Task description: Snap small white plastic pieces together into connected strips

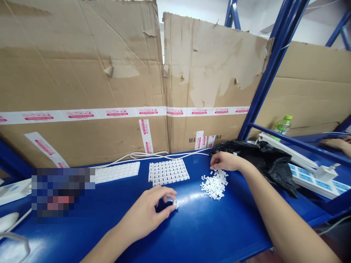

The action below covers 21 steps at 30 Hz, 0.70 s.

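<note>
My left hand (156, 206) is low over the blue table, with a small white plastic piece (176, 204) pinched between thumb and fingertips. At the far edge of a loose pile of tiny white plastic parts (214, 185), my right hand (225, 161) is closed, its fingers curled down. Whatever its fingertips hold, if anything, is too small to make out. Behind my left hand lies a block of small white square pieces in neat rows (168, 172). A second such block (117, 172) lies to its left.
Cardboard sheets (82, 80) stand along the back. A black plastic bag (263, 157) and a white power strip (315, 180) are at the right, near a blue metal post (270, 73). White cables (145, 156) run along the back edge. A blurred patch (60, 193) covers something at left.
</note>
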Each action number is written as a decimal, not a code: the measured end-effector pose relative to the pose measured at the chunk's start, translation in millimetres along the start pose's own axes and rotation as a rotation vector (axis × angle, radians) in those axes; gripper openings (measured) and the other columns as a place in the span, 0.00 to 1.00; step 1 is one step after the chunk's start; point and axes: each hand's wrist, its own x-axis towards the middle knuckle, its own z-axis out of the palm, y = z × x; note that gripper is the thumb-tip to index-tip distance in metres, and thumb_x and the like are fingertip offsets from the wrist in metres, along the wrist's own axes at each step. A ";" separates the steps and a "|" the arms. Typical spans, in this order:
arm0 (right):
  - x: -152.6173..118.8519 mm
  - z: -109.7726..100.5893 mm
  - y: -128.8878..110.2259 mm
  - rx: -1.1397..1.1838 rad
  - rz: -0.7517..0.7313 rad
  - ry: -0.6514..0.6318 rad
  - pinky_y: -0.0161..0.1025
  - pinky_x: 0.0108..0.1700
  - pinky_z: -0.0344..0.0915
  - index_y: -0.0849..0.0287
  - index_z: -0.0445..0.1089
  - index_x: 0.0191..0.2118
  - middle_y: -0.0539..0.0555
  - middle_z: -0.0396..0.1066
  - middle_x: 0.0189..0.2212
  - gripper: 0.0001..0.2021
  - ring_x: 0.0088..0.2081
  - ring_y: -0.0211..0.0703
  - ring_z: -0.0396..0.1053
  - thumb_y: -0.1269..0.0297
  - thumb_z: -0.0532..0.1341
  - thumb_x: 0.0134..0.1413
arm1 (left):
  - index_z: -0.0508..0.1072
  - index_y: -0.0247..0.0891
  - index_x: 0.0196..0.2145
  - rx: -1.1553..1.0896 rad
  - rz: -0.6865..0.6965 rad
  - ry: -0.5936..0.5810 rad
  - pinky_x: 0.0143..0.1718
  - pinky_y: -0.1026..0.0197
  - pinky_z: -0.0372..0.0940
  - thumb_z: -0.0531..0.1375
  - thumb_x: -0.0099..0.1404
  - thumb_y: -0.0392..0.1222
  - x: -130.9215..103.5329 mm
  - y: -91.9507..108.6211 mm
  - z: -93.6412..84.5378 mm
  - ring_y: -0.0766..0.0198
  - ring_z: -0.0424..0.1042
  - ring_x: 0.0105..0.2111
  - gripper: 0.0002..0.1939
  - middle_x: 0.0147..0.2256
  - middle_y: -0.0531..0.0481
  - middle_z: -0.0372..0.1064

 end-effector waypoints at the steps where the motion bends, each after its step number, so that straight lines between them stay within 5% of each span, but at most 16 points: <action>1: -0.1 0.2 0.9 0.002 0.001 -0.015 0.38 0.36 0.72 0.57 0.84 0.38 0.55 0.85 0.34 0.08 0.35 0.50 0.82 0.61 0.71 0.54 | 0.81 0.50 0.53 -0.005 -0.003 -0.021 0.39 0.58 0.74 0.67 0.71 0.44 0.2 -0.4 0.8 0.58 0.77 0.38 0.14 0.43 0.50 0.81; 8: 5.2 8.2 -13.0 -0.018 -0.067 -0.058 0.39 0.40 0.72 0.59 0.83 0.36 0.56 0.84 0.36 0.07 0.36 0.48 0.80 0.70 0.65 0.55 | 0.79 0.50 0.59 -0.001 0.026 -0.141 0.48 0.55 0.74 0.66 0.72 0.40 -1.5 0.1 1.9 0.56 0.77 0.44 0.19 0.45 0.50 0.79; 12: 4.8 15.2 -30.9 -0.036 -0.159 0.034 0.42 0.52 0.71 0.59 0.81 0.37 0.59 0.82 0.42 0.09 0.46 0.51 0.78 0.73 0.62 0.57 | 0.83 0.48 0.52 0.010 0.043 -0.163 0.49 0.55 0.73 0.65 0.75 0.44 -1.7 1.4 0.7 0.55 0.77 0.46 0.11 0.45 0.48 0.77; 15: 3.7 18.8 -40.1 0.047 -0.240 0.097 0.42 0.51 0.72 0.59 0.78 0.40 0.58 0.81 0.42 0.09 0.44 0.50 0.77 0.73 0.60 0.60 | 0.84 0.47 0.47 -0.025 0.028 -0.140 0.50 0.56 0.72 0.66 0.74 0.45 0.0 2.2 -0.7 0.56 0.78 0.46 0.07 0.48 0.48 0.77; 21: 5.8 19.2 -33.8 -0.026 -0.195 0.141 0.43 0.46 0.71 0.59 0.79 0.40 0.57 0.82 0.39 0.06 0.40 0.50 0.78 0.72 0.63 0.62 | 0.83 0.47 0.46 -0.042 -0.073 -0.055 0.37 0.60 0.69 0.65 0.74 0.47 3.4 2.4 -2.1 0.59 0.77 0.38 0.08 0.41 0.51 0.80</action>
